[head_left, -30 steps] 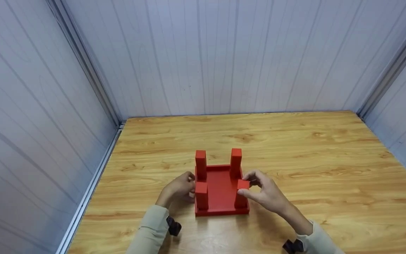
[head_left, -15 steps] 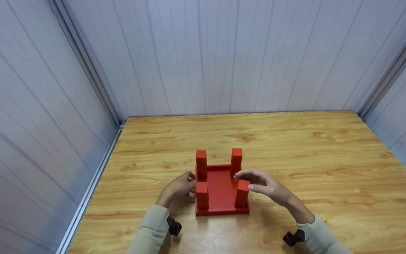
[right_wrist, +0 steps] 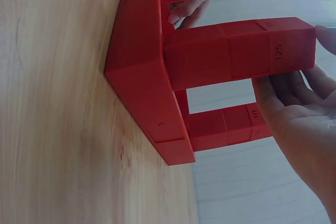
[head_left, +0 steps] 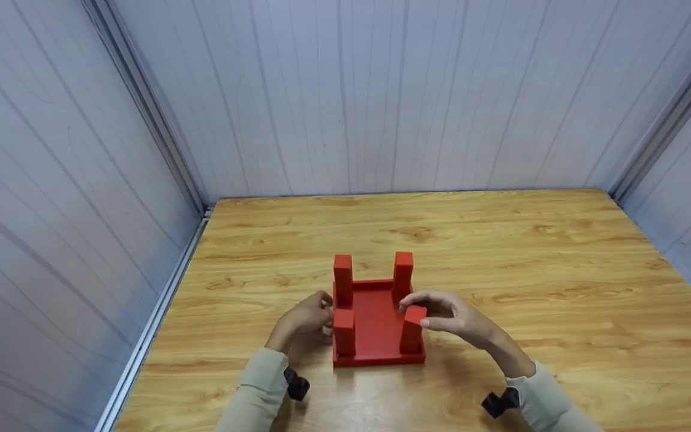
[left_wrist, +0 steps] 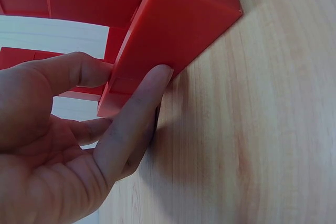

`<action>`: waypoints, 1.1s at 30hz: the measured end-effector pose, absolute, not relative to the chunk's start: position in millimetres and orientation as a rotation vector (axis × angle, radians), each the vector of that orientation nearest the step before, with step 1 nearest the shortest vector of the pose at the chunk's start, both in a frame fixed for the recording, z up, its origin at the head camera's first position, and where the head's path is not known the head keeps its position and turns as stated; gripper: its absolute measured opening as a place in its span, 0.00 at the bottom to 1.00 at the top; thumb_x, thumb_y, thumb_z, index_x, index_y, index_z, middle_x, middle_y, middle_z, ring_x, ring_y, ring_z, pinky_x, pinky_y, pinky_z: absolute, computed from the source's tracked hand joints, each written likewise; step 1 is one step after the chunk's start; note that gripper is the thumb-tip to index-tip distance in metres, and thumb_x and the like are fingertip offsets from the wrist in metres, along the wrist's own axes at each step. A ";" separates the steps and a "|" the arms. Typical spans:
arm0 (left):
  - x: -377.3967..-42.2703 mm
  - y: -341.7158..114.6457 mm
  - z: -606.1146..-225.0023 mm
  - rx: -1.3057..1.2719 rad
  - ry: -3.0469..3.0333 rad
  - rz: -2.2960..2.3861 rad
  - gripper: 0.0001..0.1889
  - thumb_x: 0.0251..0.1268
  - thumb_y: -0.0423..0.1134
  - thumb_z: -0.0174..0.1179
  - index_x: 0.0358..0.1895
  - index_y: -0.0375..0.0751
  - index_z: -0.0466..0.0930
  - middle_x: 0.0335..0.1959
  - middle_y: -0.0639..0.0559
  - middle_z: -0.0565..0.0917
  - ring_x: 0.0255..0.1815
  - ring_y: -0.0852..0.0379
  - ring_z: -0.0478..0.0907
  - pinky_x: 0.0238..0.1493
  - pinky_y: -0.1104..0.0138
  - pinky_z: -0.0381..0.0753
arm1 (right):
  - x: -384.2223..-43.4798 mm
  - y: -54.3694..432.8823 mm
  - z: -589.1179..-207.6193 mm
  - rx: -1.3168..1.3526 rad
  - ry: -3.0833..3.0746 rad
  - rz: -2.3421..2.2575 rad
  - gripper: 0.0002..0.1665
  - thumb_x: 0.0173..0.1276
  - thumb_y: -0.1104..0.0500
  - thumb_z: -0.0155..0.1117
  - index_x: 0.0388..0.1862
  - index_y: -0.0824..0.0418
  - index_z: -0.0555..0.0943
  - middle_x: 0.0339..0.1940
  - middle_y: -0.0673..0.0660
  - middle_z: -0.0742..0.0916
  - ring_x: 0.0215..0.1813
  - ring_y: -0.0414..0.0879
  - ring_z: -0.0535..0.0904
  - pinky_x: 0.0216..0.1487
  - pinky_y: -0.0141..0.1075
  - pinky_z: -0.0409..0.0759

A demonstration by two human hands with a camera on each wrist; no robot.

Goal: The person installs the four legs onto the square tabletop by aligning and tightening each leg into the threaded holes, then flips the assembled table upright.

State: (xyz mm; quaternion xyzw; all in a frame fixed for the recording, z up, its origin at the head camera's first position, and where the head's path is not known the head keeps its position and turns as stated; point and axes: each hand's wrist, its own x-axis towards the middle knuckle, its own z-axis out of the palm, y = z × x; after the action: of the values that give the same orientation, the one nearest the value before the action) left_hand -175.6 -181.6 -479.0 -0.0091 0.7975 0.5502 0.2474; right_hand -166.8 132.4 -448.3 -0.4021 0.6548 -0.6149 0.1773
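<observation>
A shallow red tray-like base (head_left: 378,361) lies on the table, with square red posts standing at its corners. My left hand (head_left: 306,318) holds the left side wall of the base; in the left wrist view its thumb and fingers (left_wrist: 79,69) span that wall close to the tabletop. The fingers of my right hand (head_left: 456,318) curl round the top of the near right post (head_left: 411,333), marked 125 in the right wrist view. There, the thumb (right_wrist: 326,38) lies at the post's end and the other fingers come from its opposite side.
The near left post (head_left: 344,336), far left post (head_left: 343,282) and far right post (head_left: 402,276) stand upright in the base. The wood-grain table (head_left: 501,240) meets pale panel walls (head_left: 369,96) at the back and sides.
My right hand has loosened from the near right post and shifted its grasp, its fingers now reaching farther over to the post's far side. The left hand and the base stay put.
</observation>
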 end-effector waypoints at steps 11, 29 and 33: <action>-174.7 -182.1 -478.8 -0.031 2.188 1.499 0.19 0.62 0.26 0.47 0.57 0.30 0.62 0.34 0.45 0.71 0.31 0.52 0.74 0.35 0.56 0.86 | -162.4 133.0 -449.5 -1.051 1.963 -1.728 0.21 0.67 0.67 0.59 0.59 0.69 0.73 0.55 0.73 0.76 0.50 0.41 0.77 0.47 0.33 0.82; -174.8 -180.0 -477.5 -0.030 2.191 1.481 0.20 0.62 0.27 0.47 0.58 0.29 0.61 0.33 0.45 0.70 0.30 0.53 0.73 0.36 0.55 0.86 | -154.5 128.5 -452.6 -0.981 2.254 -1.684 0.18 0.63 0.66 0.65 0.52 0.64 0.76 0.50 0.61 0.81 0.50 0.45 0.78 0.53 0.32 0.78; -175.1 -179.5 -477.5 -0.055 2.181 1.485 0.20 0.63 0.28 0.48 0.58 0.30 0.61 0.34 0.44 0.70 0.31 0.52 0.73 0.36 0.55 0.86 | -149.3 124.9 -445.3 -0.975 2.283 -1.696 0.18 0.61 0.67 0.66 0.50 0.68 0.75 0.49 0.63 0.80 0.49 0.46 0.79 0.52 0.32 0.79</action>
State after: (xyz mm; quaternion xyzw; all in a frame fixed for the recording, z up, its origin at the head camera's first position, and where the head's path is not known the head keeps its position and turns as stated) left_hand -175.1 -179.5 -477.5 -0.0201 0.8005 0.5450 0.2486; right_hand -149.3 124.9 -445.3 -0.3234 0.7577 -0.5628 0.0674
